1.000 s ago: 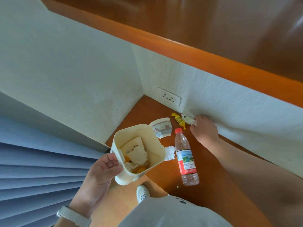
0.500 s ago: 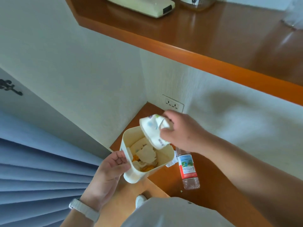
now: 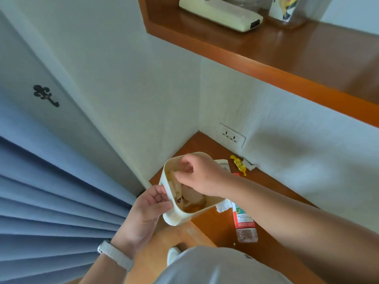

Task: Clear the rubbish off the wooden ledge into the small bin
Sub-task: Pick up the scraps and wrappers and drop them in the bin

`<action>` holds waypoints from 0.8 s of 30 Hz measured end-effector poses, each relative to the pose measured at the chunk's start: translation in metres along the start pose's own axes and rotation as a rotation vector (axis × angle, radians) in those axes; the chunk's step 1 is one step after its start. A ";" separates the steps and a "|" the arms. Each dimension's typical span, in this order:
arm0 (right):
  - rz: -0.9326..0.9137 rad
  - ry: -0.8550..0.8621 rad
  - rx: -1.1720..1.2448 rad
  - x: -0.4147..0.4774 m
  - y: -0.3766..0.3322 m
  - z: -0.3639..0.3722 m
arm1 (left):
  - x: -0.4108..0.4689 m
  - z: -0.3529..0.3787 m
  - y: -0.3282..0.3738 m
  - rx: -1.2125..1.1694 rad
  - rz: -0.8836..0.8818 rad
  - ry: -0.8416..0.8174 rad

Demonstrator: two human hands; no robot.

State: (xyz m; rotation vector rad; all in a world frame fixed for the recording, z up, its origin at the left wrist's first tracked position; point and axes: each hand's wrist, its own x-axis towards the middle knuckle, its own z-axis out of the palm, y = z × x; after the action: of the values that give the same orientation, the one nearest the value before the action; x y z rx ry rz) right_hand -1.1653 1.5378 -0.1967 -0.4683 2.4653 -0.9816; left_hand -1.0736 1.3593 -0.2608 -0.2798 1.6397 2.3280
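Note:
My left hand (image 3: 149,206) grips the left wall of the small cream bin (image 3: 174,214), held tilted above the corner of the low wooden ledge (image 3: 199,143). Over the bin's mouth, my right hand (image 3: 203,177) reaches in with curled fingers pinching a white printed wrapper (image 3: 178,191) that lies mostly inside. Paper scraps and something orange lie in the bin. On the ledge are a yellow sweet wrapper (image 3: 239,165), a white scrap (image 3: 249,166), a crumpled tissue (image 3: 222,207), a plastic bottle (image 3: 244,220) on its side and a white paper piece (image 3: 223,163), partly hidden behind my wrist.
A wall socket (image 3: 231,136) sits above the ledge's corner. A higher wooden shelf (image 3: 266,58) carries a cream device (image 3: 221,11) and a cup (image 3: 287,9). Blue curtain folds (image 3: 51,191) hang at the left. A white shoe (image 3: 172,255) shows below.
My right hand picked the white wrapper off the ledge by the wall, carried it left and lowered it into the bin. My left hand kept hold of the bin.

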 end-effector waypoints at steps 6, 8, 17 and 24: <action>-0.144 0.053 -0.101 -0.030 0.022 -0.014 | 0.000 -0.011 -0.006 -0.011 -0.002 -0.011; -0.136 0.154 -0.107 -0.034 0.037 -0.024 | 0.001 -0.015 -0.007 -0.015 -0.002 -0.008; 0.298 0.061 -0.268 -0.023 0.161 0.006 | 0.006 -0.018 -0.004 -0.048 -0.038 0.029; 0.146 -0.196 -0.866 -0.009 0.171 0.065 | 0.009 -0.022 -0.007 -0.011 -0.045 0.087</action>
State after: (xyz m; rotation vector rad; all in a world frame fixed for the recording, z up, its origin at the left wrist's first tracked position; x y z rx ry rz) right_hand -1.1491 1.6235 -0.3581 -0.5924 2.5834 0.2333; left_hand -1.0795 1.3416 -0.2775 -0.4211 1.6427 2.3219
